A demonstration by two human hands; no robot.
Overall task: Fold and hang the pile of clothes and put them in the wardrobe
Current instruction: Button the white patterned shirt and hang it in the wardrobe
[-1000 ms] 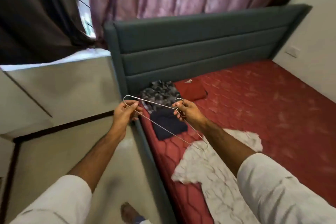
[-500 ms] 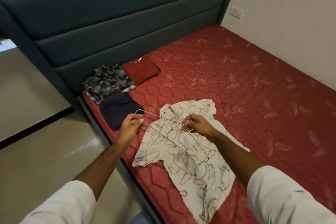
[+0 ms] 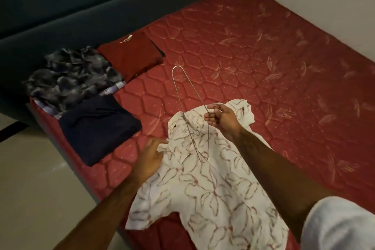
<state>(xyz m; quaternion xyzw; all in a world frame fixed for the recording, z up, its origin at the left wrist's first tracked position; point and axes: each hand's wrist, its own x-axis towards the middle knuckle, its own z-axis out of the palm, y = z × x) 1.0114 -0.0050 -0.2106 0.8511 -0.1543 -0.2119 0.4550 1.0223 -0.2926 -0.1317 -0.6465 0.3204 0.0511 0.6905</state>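
In the head view, a thin wire hanger (image 3: 190,115) is held by the right hand (image 3: 222,118), whose fingers are curled round the wire near its hook. The hanger is raised above a white shirt with a reddish leaf pattern (image 3: 205,184), one rounded end pointing away toward the headboard (image 3: 81,6) and the other hanging over the shirt's chest. The shirt is spread flat on the red quilted mattress (image 3: 263,57), close to the near edge of the bed, with its collar turned toward the headboard. The left hand (image 3: 151,158) is seen with loose, extended fingers at the shirt's left shoulder; nothing is gripped by it, and motion blur hides whether the cloth is touched. Three folded garments are laid near the headboard: a dark red one (image 3: 132,55), a grey patterned one (image 3: 73,75) beside it, and a navy one (image 3: 99,128) nearer the bed's edge. Pale floor (image 3: 30,189) is visible at the left.
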